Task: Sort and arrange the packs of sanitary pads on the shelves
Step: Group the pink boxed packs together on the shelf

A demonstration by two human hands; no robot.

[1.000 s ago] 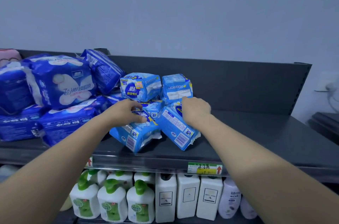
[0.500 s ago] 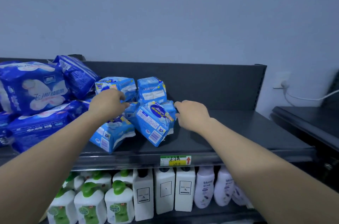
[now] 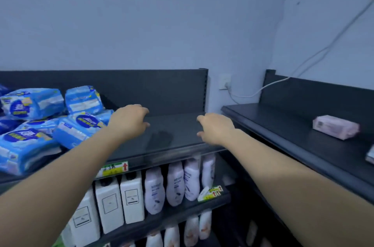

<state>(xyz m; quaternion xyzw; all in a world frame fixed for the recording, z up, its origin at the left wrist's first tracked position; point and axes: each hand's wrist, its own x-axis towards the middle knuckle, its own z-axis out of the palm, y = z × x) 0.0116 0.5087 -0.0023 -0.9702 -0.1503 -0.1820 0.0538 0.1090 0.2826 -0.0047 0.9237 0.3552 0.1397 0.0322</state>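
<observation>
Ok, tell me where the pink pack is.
In the head view the pink pack lies far right, on the side shelf, beyond the right hand.

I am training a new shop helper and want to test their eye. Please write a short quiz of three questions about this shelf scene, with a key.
1. True or false: the person's left hand grips one of the light-blue plastic packs of pads.
2. Where does the pink soft pack lie? A) on the separate dark metal shelf unit at the right; B) among the blue packs; C) beside the white bottles below.
3. Fill in: the light-blue packs are piled on the ___ part of the dark top shelf.

Key: 1 false, it and the right hand hold nothing; 2 A; 3 left.
</observation>
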